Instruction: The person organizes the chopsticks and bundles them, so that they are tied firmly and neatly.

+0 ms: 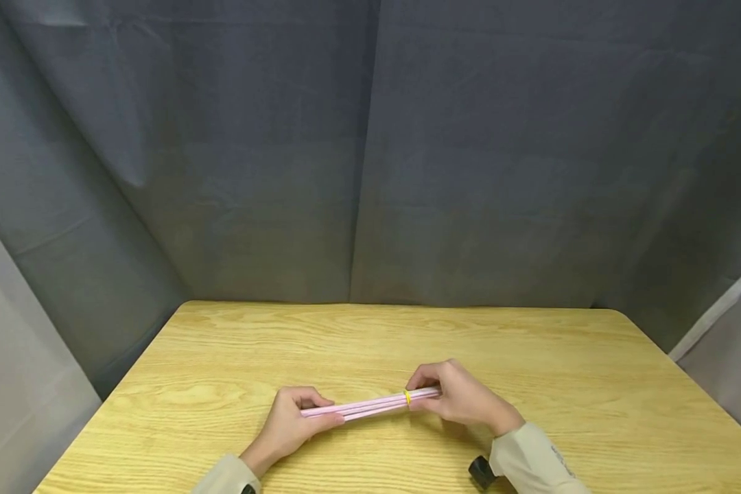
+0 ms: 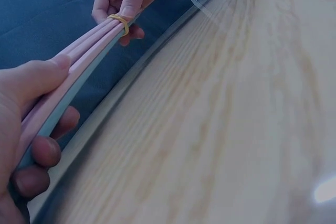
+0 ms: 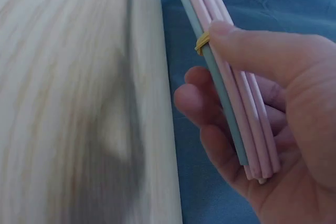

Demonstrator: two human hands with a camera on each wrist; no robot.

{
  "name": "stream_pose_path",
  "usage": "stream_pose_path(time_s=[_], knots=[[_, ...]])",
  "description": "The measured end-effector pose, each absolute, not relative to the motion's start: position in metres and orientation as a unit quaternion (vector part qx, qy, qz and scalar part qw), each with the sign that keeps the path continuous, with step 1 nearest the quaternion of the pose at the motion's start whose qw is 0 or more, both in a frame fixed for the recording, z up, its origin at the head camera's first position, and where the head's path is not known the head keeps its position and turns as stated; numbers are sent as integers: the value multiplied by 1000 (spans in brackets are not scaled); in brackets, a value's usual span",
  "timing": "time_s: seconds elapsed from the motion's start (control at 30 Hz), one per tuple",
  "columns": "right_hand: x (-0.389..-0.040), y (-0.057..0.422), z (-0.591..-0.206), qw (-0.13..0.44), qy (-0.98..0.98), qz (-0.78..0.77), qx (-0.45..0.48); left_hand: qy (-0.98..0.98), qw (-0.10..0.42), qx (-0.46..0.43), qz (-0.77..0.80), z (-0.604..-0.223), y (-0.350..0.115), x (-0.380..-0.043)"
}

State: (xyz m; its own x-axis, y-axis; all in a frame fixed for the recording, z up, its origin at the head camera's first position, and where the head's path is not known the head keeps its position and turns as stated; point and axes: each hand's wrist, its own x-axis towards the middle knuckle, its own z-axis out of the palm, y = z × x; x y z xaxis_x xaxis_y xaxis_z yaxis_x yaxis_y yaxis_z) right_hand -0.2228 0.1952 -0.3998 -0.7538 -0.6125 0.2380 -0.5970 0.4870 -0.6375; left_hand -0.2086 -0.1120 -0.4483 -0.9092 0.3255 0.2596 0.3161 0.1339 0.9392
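Both hands hold a bundle of thin sticks (image 1: 373, 405) above the table, mostly pink, with a blue-green one showing along one side in the wrist views. A yellow rubber band (image 3: 201, 43) is wound round the sticks near the right-hand end. My left hand (image 1: 293, 420) grips the left end, thumb on top and fingers curled underneath. The right hand (image 1: 460, 396) pinches the bundle at the band, its thumb (image 3: 226, 29) touching the band's edge. In the right wrist view the stick ends reach toward the palm. The far ends inside the left hand are hidden.
A wooden table (image 1: 370, 343) with rounded far corners lies under the hands. Dark grey cloth (image 1: 272, 171) hangs behind it and at the sides. A small black device (image 1: 481, 473) sits by the right wrist, near the sleeve (image 1: 534, 456).
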Motion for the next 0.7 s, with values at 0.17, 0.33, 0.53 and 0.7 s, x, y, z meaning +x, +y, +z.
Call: stream_pose_path(time_s=[0.17,0.33,0.53,0.7], knots=[[-221,193,-398,6,860,-359,-363,752,-5,214,624,-448,-112,-208],[-217,193,-401,8,859,-357,-366,751,-15,220,622,-450,-107,-206],[-218,197,-397,-5,868,-348,-355,752,-14,212,624,-447,-96,-210],[-218,192,-400,-36,866,-336,-369,752,-25,212,624,-450,-99,-209]])
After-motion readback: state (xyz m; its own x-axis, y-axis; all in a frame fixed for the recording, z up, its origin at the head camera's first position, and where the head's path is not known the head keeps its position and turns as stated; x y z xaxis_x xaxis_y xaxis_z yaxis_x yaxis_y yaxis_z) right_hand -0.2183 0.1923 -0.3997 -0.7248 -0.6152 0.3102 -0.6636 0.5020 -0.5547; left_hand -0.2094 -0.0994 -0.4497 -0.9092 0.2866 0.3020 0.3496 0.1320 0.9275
